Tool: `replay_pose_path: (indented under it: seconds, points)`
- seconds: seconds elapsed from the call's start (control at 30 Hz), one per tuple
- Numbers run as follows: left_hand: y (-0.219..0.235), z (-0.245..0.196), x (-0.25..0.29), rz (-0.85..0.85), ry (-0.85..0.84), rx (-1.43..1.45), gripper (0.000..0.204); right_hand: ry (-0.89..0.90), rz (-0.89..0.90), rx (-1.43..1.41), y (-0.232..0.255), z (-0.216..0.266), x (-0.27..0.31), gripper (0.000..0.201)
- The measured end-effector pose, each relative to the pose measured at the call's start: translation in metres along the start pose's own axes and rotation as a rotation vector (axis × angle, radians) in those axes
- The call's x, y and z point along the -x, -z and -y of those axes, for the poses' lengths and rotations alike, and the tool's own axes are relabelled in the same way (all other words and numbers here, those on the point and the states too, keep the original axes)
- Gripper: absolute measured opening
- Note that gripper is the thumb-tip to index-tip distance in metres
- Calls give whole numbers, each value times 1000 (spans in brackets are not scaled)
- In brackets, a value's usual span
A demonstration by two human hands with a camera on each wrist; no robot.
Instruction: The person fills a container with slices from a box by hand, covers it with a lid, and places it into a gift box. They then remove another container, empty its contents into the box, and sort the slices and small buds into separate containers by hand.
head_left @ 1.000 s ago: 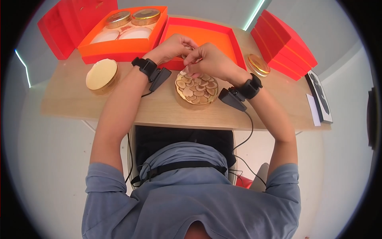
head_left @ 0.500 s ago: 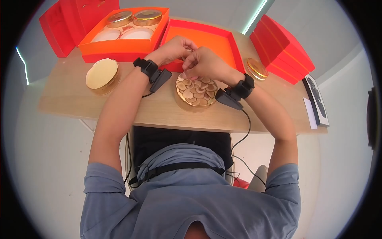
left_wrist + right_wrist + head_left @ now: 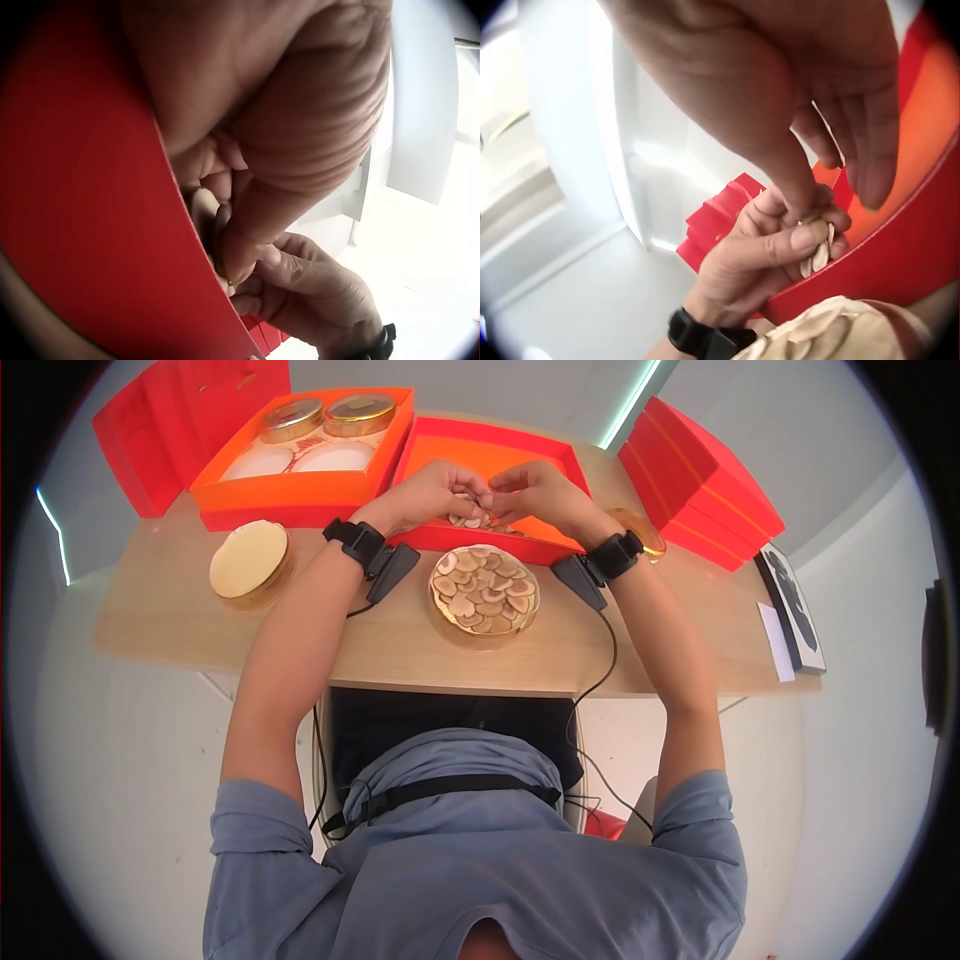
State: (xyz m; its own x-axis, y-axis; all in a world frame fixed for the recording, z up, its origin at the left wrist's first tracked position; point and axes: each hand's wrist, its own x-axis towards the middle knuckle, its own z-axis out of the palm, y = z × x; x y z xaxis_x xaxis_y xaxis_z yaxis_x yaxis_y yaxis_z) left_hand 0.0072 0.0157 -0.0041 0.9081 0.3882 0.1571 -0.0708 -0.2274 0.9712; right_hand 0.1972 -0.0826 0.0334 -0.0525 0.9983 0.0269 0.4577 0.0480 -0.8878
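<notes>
Pale dried slices (image 3: 466, 512) (image 3: 821, 256) lie in my left hand (image 3: 428, 495) (image 3: 754, 251), whose curled fingers and thumb hold them over the near part of an open red box lid (image 3: 590, 470). My right hand (image 3: 550, 498) (image 3: 315, 300) meets it from the right, thumb and finger pinching at a slice; its other fingers extend in the right wrist view. In the left wrist view, the red wall (image 3: 97, 195) partly hides the slices (image 3: 204, 210). Closer to my body, a round gold-rimmed container (image 3: 484, 596) stands filled with overlapping slices.
At the left, an orange-red box (image 3: 290, 490) holds two gold-lidded tins (image 3: 360, 414) beside two round white recesses. Another round tin (image 3: 250, 560) stands before it. Stacked red boxes (image 3: 700, 490), a gold lid (image 3: 650, 538) and a black-and-white flat item (image 3: 795, 605) are at the right.
Both hands have moved away from the filled container to over the red lid, leaving the container's top fully visible. The right hand has shifted from above the slices to beside the left fingertips.
</notes>
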Motion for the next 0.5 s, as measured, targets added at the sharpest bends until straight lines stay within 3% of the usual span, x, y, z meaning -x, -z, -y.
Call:
replay_pose_path:
  seconds: [0.1, 0.2, 0.5]
  points:
    - [2, 4, -3, 18, 3, 7, 21, 78, 63, -98, 0, -11, -6, 25]
    - [-1, 3, -1, 5, 15, 22, 22, 123, -42, 85, -3, -6, -4, 23]
    - [1, 3, -3, 27, 1, 14, 36, 48, 32, -112, -2, -12, -4, 22]
